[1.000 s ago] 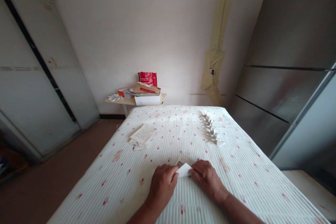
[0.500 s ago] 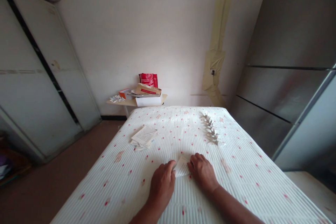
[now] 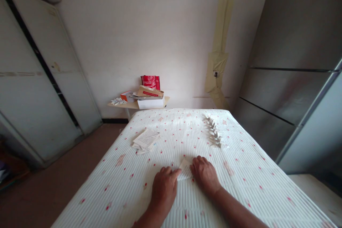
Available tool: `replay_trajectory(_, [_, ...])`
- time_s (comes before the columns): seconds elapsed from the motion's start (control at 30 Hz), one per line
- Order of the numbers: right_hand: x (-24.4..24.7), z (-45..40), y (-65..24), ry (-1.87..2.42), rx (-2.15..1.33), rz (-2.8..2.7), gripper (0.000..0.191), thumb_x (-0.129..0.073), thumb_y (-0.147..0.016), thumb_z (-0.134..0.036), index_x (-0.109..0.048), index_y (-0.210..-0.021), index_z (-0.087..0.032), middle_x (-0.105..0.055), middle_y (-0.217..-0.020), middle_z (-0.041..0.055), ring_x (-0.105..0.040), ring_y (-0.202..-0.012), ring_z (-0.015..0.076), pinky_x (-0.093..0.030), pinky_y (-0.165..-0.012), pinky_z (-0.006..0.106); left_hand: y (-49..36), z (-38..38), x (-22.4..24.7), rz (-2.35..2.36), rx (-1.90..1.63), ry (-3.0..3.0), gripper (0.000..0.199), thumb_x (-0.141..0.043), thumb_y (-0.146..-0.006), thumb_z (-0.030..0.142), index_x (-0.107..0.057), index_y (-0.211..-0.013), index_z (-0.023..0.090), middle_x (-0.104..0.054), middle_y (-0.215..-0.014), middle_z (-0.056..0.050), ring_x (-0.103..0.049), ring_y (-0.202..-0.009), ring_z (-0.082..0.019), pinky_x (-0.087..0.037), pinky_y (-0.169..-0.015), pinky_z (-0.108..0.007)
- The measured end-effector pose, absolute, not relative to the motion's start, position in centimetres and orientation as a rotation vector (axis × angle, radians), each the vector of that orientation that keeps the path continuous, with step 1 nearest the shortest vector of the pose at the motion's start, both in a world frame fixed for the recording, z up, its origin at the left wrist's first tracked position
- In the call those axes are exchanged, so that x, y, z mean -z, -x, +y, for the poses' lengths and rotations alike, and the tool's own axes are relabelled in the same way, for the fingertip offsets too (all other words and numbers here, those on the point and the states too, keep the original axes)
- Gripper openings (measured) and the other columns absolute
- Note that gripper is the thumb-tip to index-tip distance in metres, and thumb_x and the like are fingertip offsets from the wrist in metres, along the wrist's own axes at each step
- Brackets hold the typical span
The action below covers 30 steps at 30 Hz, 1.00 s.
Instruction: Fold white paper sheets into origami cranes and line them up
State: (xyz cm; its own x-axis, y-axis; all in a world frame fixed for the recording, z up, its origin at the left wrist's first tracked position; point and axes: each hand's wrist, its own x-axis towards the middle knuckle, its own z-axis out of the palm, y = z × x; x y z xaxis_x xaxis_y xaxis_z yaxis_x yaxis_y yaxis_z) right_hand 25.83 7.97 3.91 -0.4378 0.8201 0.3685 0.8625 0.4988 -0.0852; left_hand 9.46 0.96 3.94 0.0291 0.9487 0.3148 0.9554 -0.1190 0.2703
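A small folded piece of printed paper (image 3: pixel 185 169) lies on the patterned bed cover between my two hands. My left hand (image 3: pixel 165 188) is closed at the paper's left edge, its thumb reaching out onto the paper and its other fingers curled. At the right edge, my right hand (image 3: pixel 205 175) has its fingers bent down over the paper; its fingertips are partly hidden. Farther off to the left sits a loose stack of printed paper sheets (image 3: pixel 146 139). To the right, several folded paper cranes (image 3: pixel 213 130) stand in a row.
The white quilted cover (image 3: pixel 171 206) has small red marks. Beyond its far edge, a small table (image 3: pixel 130 105) carries a red bag (image 3: pixel 150 82), a white box (image 3: pixel 151 104) and a pile of folded paper pieces (image 3: pixel 118 101). Cabinets (image 3: pixel 34 89) stand left, a grey refrigerator (image 3: pixel 288 89) right.
My left thumb has shifted from pointing up beside the paper to lying against its left edge, and the left hand has turned slightly. The right hand keeps its place on the paper.
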Motion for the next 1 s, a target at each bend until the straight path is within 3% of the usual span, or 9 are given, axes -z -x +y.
replay_trajectory(0.7, [-4.8, 8.3, -25.4, 1.531, 0.024, -2.433, 0.016, -0.044, -0.085, -0.021, -0.059, -0.079, -0.018, -0.062, -0.080, 0.0044, -0.058, -0.079, 0.0182, -0.038, -0.063, 0.026, -9.8, 1.0, -4.2, -2.164, 0.455, 2.212, 0.036, -0.044, -0.083, 0.013, -0.059, -0.108, 0.033, -0.060, -0.087, -0.002, -0.050, -0.087, -0.019, -0.034, -0.074, -0.031])
replay_trajectory(1.0, [-5.3, 8.3, -25.8, 1.572, -0.171, -2.268, 0.006, -0.050, -0.077, -0.020, -0.055, -0.080, -0.019, -0.059, -0.084, 0.0041, -0.054, -0.085, 0.0183, -0.037, -0.068, 0.026, -9.9, 0.9, -4.3, -2.175, 0.460, 2.184, 0.031, -0.046, -0.083, 0.018, -0.060, -0.104, 0.035, -0.057, -0.088, -0.002, -0.048, -0.088, -0.019, -0.031, -0.072, -0.031])
